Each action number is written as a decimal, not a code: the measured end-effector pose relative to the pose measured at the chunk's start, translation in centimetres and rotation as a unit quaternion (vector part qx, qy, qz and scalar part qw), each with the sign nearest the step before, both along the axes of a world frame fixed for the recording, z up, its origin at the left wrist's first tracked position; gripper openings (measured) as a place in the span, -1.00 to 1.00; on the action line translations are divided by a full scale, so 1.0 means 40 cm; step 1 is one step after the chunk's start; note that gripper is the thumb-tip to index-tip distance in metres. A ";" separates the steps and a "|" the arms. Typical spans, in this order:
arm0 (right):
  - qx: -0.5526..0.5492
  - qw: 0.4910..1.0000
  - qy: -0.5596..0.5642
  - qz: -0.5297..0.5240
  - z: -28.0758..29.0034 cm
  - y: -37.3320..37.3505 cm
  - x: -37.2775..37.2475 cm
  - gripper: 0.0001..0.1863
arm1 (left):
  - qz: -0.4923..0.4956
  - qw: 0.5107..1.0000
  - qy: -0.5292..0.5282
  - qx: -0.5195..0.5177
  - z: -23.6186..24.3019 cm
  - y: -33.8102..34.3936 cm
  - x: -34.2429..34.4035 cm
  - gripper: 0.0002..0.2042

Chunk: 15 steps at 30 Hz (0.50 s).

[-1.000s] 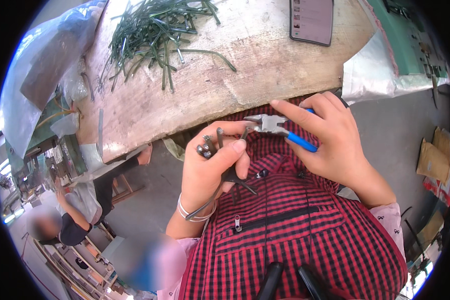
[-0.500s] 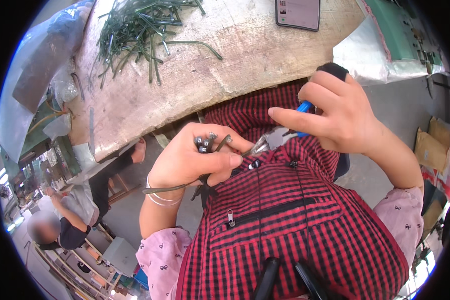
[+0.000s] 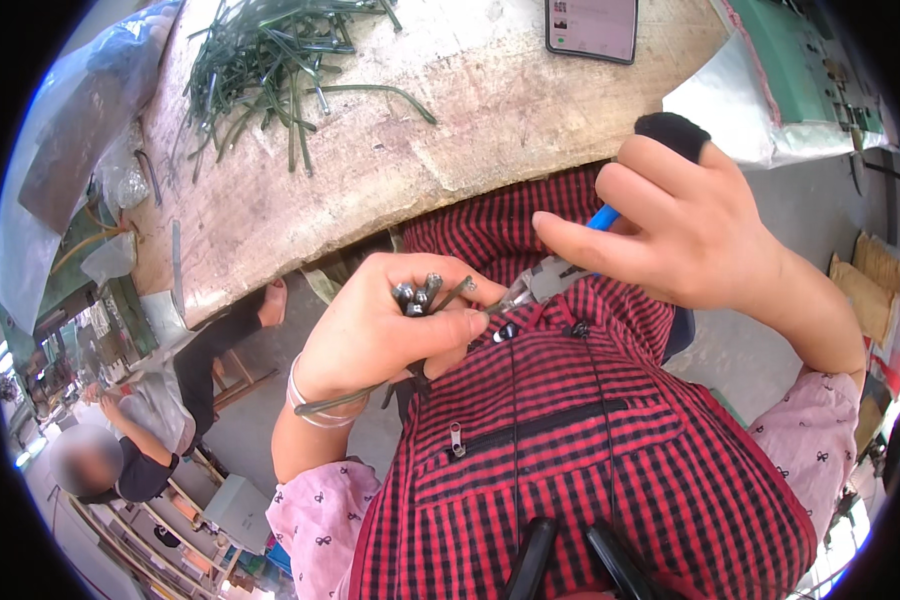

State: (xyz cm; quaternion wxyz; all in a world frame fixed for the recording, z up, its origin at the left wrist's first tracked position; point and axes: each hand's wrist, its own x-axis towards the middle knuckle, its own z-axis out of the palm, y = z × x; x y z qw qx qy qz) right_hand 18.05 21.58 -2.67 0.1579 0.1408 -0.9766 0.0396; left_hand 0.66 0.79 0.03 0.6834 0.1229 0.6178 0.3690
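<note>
My left hand [image 3: 365, 325] is closed around several dark green cords [image 3: 422, 296]. Their blunt, shiny ends stick up above the thumb, and one long tail runs back past the wrist. Blue-handled pliers [image 3: 548, 280] are gripped in my right hand [image 3: 685, 230], whose index finger stretches along toward the left. The pliers' jaws meet a cord end right at the left thumb tip; fingers hide part of that contact. Both hands are over my lap, above a red and black checked apron [image 3: 570, 440]. A black cover [image 3: 675, 132] shows at the right hand's far side.
Beyond my hands lies a worn worktable [image 3: 470, 130], its near edge close to them. A heap of green cords [image 3: 280, 70] and a phone [image 3: 592, 30] rest on it. Clear plastic sheeting [image 3: 80, 130] hangs at left. Another person [image 3: 135, 440] sits at lower left.
My right hand has shifted slightly right, with the pliers still at the cord end. The cord bunch in my left hand has tilted a little. The view has shifted slightly.
</note>
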 end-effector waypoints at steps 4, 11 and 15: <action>-0.154 0.987 -0.044 0.015 -0.031 0.009 0.000 -0.51 | 0.033 0.992 -0.097 0.077 -0.039 -0.023 -0.006 -0.79; -0.601 0.780 -0.051 -0.167 -0.179 -0.070 0.088 -0.48 | 0.257 0.938 0.040 0.229 -0.075 -0.061 -0.055 -0.83; -0.571 0.798 -0.069 -0.181 -0.133 -0.076 0.072 -0.48 | -0.057 0.622 0.740 0.249 -0.108 0.041 -0.247 -0.94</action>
